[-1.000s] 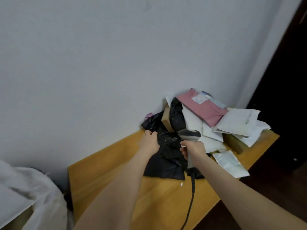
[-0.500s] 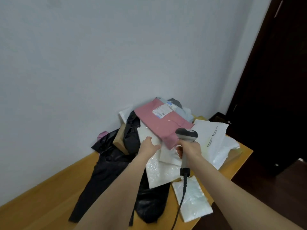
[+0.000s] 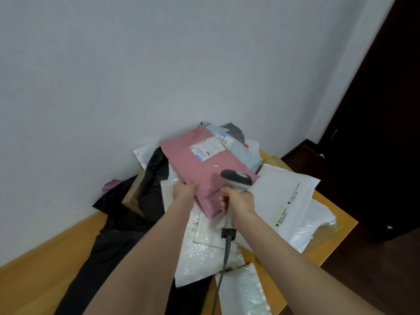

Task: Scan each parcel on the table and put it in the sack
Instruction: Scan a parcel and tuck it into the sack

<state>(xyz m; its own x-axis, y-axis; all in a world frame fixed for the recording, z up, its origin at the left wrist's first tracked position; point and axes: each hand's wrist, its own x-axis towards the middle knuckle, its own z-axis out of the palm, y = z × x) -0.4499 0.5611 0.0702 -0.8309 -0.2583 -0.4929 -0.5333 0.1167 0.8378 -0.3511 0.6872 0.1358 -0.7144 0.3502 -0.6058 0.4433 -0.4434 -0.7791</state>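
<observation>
Left hand (image 3: 184, 190): fingers (image 3: 189, 186) closed on the near left edge of the pink parcel (image 3: 204, 169), thumb on top. Right hand (image 3: 238, 200): fingers (image 3: 223, 202) wrapped round the grip of the scanner (image 3: 236, 178), whose head sits over the parcel's near right corner.

The pink parcel lies on top of the pile at the counter (image 3: 45, 264) far end, with its label (image 3: 208, 147) face up.

Change: half a second ago the left hand lay on the bubble mailer (image 3: 200, 253) beside the pink parcel, and before that on the black bag (image 3: 127, 235). It now has hold of the pink parcel. The scanner grip is unchanged.

Judgement: the next item is chosen and the scan is about to start (label readable without turning). The sack is not in view.
</observation>
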